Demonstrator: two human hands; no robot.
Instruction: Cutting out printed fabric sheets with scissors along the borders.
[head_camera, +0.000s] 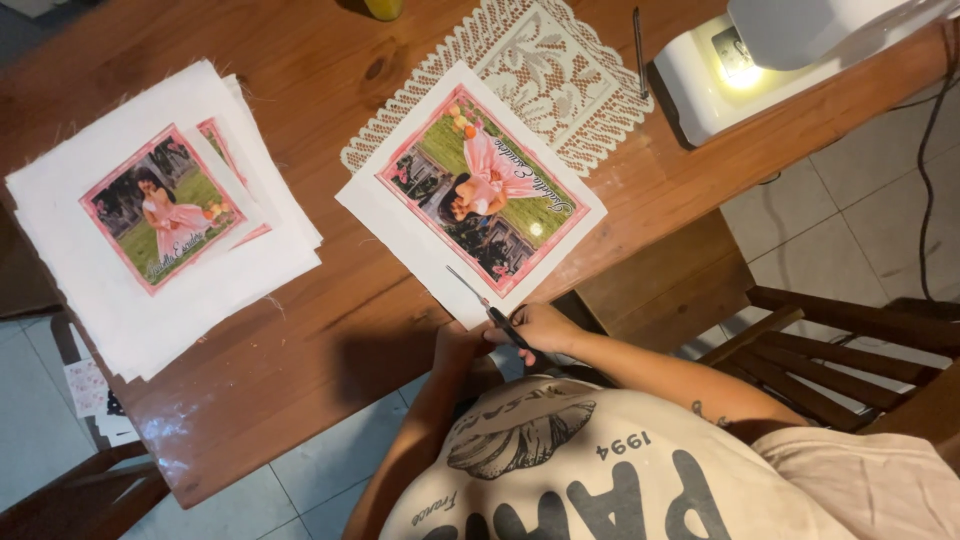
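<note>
A pair of scissors (487, 308) is held in the right hand (545, 325) at the near edge of the wooden worktop (330, 80); the fingers of that hand are closed around the dark handles, and the blades, slightly parted, are set into the near edge of a white fabric square (400, 225) printed with a pink-framed picture of a figure in a pink dress; the blade tips lie just beside the pink frame. The left hand (458, 345) is seen at the worktop's edge just beside the right, at the near corner of the same square; whether its grip is clamped on the cloth cannot be told. The square's far corner rests over a cream lace doily (555, 70). Well apart, on the other side of the worktop, a stack of printed fabric squares (160, 215) is laid. A white sewing machine (760, 50) with a lit lamp stands at the far edge; a wooden chair (850, 340) is seen beside the person.
</note>
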